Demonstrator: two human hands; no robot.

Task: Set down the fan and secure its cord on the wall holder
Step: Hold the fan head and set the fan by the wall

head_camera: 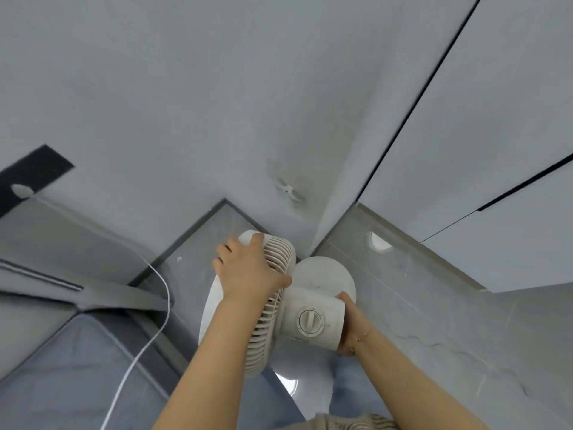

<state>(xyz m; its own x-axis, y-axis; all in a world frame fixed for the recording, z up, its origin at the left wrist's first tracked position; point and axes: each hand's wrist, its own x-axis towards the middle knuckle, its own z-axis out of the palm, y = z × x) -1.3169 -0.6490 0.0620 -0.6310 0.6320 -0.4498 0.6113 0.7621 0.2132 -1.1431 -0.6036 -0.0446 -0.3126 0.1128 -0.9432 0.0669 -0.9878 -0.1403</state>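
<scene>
A white desk fan (310, 318) is held above the grey floor tiles, near the corner of the room. My left hand (248, 271) grips the top rim of its round grille. My right hand (348, 324) grips the back of the motor housing, beside the round control dial (310, 320). The fan's round base (325, 276) points toward the wall corner. A white cord (155, 305) runs from a white plug or clip (21, 190) on the left wall down past the bed. A small white cross-shaped holder (286, 190) sits on the grey wall above the fan.
A grey bed with a mattress (71, 367) fills the lower left. White cabinet doors (496, 150) with dark gaps stand on the right. A dark panel (31, 175) is on the left wall. My leg in jeans (350, 395) shows below the fan.
</scene>
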